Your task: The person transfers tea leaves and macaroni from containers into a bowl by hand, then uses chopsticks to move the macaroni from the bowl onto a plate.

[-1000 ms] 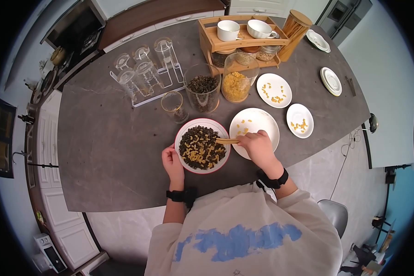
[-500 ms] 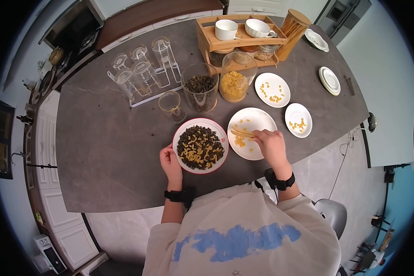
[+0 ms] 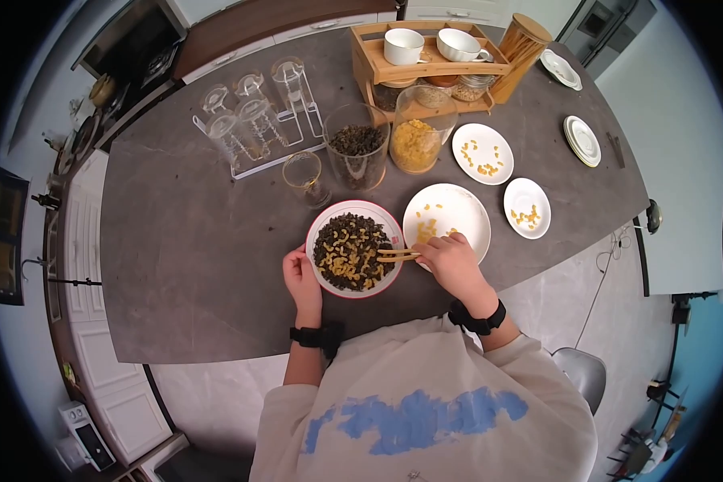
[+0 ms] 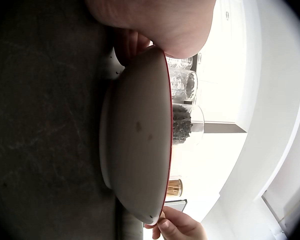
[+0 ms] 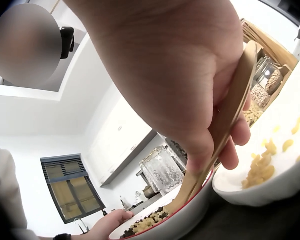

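Observation:
My right hand (image 3: pixel 451 261) pinches wooden tongs (image 3: pixel 398 255), whose tips reach over the right rim of a white bowl with a red edge (image 5: pixel 198 210). Dark dried flakes fill this bowl, with many yellow curved pasta pieces (image 3: pixel 350 255) scattered on top. At the bowl's left side, my left hand (image 3: pixel 301 277) holds the rim, its fingers against the outer wall in the left wrist view. Just right of the bowl lies a white plate (image 3: pixel 466 210) bearing some pasta pieces, partly covered by the right hand.
Behind the bowl stand a glass cup (image 3: pixel 304 178), a jar of dark flakes (image 3: pixel 357 149) and a jar of yellow pasta (image 3: pixel 417 145). Two smaller plates with pasta, one a white saucer (image 3: pixel 527 191), lie rightward. A glass rack (image 3: pixel 277 165) and wooden shelf (image 3: pixel 365 64) stand farther back.
The right hand with the tongs went from the bowl to the plate, and is now back at the bowl's right rim. The left hand stays at the bowl's left side.

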Demonstrator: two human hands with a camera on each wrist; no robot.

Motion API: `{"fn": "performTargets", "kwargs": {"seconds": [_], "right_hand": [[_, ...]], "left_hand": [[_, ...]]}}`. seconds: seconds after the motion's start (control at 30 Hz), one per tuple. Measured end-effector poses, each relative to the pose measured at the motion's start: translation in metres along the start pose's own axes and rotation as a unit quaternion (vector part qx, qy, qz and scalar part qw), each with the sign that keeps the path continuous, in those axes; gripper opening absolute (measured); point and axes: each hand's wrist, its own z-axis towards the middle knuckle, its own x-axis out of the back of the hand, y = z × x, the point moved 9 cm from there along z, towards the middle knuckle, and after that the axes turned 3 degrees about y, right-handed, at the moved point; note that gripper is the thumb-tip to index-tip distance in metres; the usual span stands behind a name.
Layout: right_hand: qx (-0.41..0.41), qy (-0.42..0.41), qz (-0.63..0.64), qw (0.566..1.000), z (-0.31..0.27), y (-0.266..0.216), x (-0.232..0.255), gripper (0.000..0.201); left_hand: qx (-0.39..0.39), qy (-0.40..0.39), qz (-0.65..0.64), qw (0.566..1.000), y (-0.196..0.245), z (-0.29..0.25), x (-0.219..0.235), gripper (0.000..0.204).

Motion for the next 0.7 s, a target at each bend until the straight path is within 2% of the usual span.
{"fn": "performTargets", "kwargs": {"seconds": [0.1, 0.3, 0.5, 0.7], "right_hand": [[-0.006, -0.014, -0.004, 1.0, 0.003, -0.002, 0.001, 0.017], [0.049, -0.055, 0.004, 0.997, 0.008, -0.022, -0.004, 0.017], [0.061, -0.091, 0.021, 0.994, 0.008, -0.033, -0.016, 0.016], [0.069, -0.082, 0.009, 0.994, 0.007, -0.034, -0.022, 0.015]], "left_hand": [[0.003, 0.001, -0.007, 1.0, 0.0, 0.0, -0.001, 0.004], [-0.002, 0.0, -0.004, 1.0, 0.001, 0.0, -0.001, 0.004], [0.002, -0.009, -0.003, 1.0, 0.002, 0.0, -0.002, 0.005], [0.006, -0.003, -0.005, 1.0, 0.002, 0.0, -0.002, 0.004]]}}
